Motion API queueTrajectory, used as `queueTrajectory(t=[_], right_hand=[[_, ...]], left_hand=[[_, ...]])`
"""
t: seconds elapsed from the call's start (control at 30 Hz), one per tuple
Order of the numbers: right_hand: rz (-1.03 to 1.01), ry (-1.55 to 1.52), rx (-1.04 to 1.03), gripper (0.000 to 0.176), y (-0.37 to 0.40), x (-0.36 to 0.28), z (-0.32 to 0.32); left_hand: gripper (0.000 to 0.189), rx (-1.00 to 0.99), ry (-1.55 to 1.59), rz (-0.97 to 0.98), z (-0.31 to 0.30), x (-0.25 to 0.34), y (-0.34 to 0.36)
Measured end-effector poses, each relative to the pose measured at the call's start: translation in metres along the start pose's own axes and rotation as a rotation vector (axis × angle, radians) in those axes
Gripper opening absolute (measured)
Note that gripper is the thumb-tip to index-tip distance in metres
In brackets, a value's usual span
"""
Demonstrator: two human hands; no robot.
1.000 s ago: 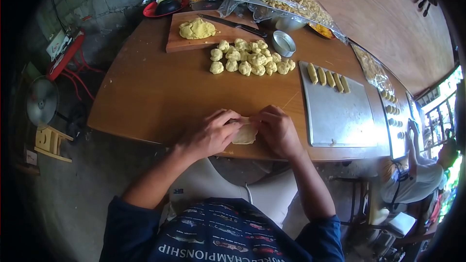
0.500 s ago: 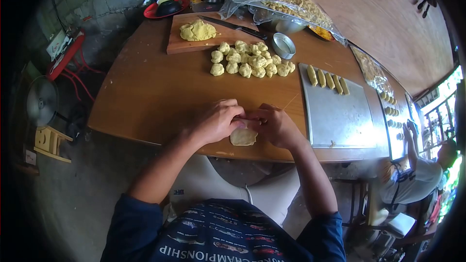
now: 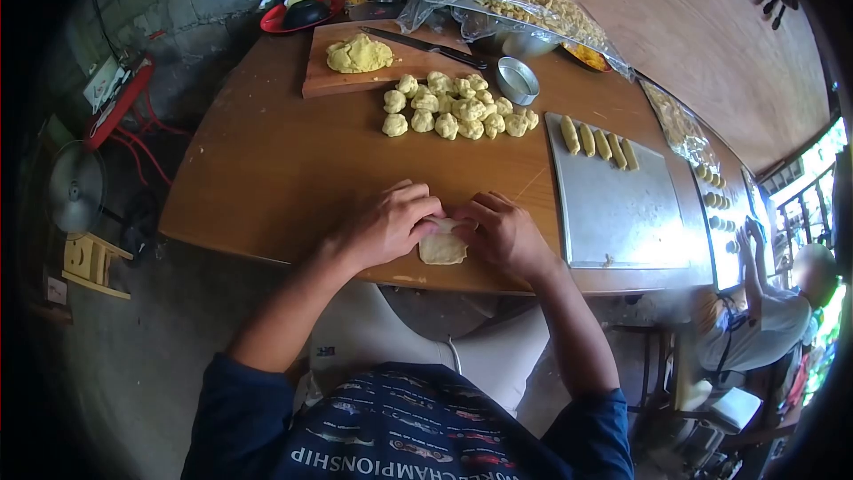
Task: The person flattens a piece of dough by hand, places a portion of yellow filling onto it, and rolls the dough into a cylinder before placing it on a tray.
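Observation:
A small flattened piece of dough (image 3: 442, 249) lies on the wooden table near its front edge. At its far end, the fingers of my left hand (image 3: 398, 224) pinch the dough from the left. My right hand (image 3: 505, 233) grips the same end from the right, fingers curled. The fingers partly hide the far edge, where the dough seems folded. Beyond my hands sit several lumpy balls of yellow dough (image 3: 458, 108) in a cluster. To the right, several rolled dough sticks (image 3: 600, 142) rest on a metal tray (image 3: 617, 213).
A cutting board (image 3: 324, 80) holds a yellow dough mass (image 3: 359, 54) and a knife (image 3: 426, 46). Near them stands a round metal tin (image 3: 517, 82). A plastic-covered tray of food (image 3: 524, 0) is at the back. Another person (image 3: 764, 329) works at the far right beside more dough pieces.
Both hands stay at the far end of the dough, with only slight finger movement. My right hand's fingers have shifted a little. The view has moved slightly.

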State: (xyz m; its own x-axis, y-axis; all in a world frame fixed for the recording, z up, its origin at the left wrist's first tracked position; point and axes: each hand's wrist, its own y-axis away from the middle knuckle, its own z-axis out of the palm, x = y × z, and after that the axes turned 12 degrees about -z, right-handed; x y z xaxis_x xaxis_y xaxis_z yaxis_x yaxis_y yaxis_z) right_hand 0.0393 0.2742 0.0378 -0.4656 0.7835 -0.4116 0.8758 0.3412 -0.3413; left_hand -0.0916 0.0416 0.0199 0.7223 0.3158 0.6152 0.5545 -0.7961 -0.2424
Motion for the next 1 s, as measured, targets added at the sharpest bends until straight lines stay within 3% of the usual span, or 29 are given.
queueTrajectory(t=[0.53,0.87,1.0], right_hand=[[-0.036,0.063,0.021,0.022,-0.007,-0.008,-0.003],[-0.062,0.065,0.037,0.023,0.004,0.002,-0.005],[-0.039,0.105,0.052,0.024,0.006,-0.004,-0.001]], left_hand=[[0.022,0.013,-0.042,-0.044,0.001,0.006,-0.001],[0.019,0.058,0.075,-0.028,0.003,-0.005,0.004],[0.017,0.1,-0.019,0.014,0.007,-0.007,0.008]])
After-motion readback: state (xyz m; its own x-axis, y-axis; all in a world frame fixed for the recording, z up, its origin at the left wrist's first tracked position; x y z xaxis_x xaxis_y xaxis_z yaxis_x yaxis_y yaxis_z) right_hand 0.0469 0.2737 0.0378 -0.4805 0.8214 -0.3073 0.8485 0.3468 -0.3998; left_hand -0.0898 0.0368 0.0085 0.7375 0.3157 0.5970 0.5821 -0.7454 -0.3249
